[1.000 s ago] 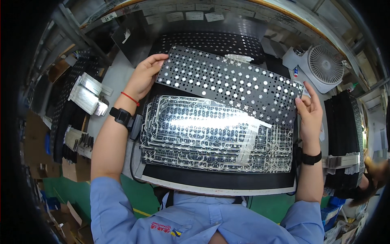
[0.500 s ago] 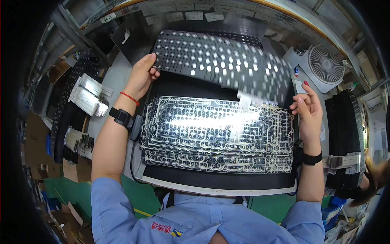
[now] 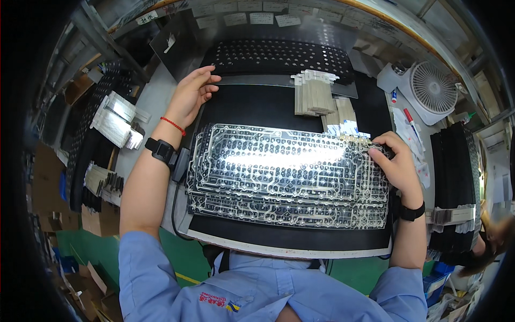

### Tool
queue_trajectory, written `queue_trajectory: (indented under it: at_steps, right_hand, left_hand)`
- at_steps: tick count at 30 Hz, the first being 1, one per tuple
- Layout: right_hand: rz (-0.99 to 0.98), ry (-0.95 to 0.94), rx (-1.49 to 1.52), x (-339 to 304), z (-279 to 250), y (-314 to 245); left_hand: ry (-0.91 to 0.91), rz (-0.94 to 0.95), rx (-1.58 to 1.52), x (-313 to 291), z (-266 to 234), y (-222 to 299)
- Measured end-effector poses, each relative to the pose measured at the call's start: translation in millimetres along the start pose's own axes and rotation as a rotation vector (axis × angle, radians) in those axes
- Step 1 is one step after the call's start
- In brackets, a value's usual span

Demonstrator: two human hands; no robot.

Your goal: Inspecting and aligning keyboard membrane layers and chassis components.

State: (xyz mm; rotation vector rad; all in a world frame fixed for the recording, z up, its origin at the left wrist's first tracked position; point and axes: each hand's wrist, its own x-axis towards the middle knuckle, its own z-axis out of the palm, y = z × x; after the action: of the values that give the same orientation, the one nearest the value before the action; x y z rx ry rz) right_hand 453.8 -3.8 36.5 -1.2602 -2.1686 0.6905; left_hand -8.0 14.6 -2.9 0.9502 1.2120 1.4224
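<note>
A stack of clear keyboard membrane sheets (image 3: 279, 185) with silvery printed traces lies on a black mat in front of me. At its far right corner my right hand (image 3: 398, 166) has thumb and index finger closed together on the top sheet's edge. My left hand (image 3: 196, 95) holds nothing, its fingers apart beside the near left corner of a stack of black perforated sheets (image 3: 279, 58) at the back. Pale flat connector tails (image 3: 314, 94) fan out over the mat between the two stacks, towards the right.
A white fan (image 3: 429, 88) stands at the back right, near a red marker (image 3: 409, 116). More black sheets are piled at the far left (image 3: 96, 129) and right (image 3: 455, 166). An upright dark panel (image 3: 171, 45) rises behind my left hand. At the right edge, another person is partly visible.
The perforated sheet that was raised between my hands now lies on the back stack, released. My right hand has come down and nearer to the membrane stack's corner; my left hand has barely moved.
</note>
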Motion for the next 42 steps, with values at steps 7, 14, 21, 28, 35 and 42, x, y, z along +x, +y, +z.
queue_trajectory:
  at_steps: [7,14,21,28,35,42]
  right_hand:
    - [0.039,0.179,0.252,0.1,0.5,13.2]
    - [0.144,0.326,0.408,2.6,1.4,16.6]
    - [0.193,0.415,0.755,5.9,2.4,17.1]
    - [0.195,0.369,0.827,6.5,3.5,23.9]
    - [0.164,0.397,0.728,1.4,-4.2,26.8]
    - [0.178,0.474,0.681,4.5,-0.1,21.6]
  left_hand:
    - [-0.314,-0.127,-0.027,-8.0,7.7,8.1]
    - [-0.435,-0.131,0.129,-14.2,10.7,4.7]
    - [-0.230,-0.054,0.113,-8.8,14.1,1.6]
    - [-0.147,-0.073,0.025,-6.3,18.2,1.2]
    - [-0.381,-0.028,-0.051,3.4,-13.6,-2.9]
    - [-0.171,-0.078,-0.040,-14.0,16.5,10.7]
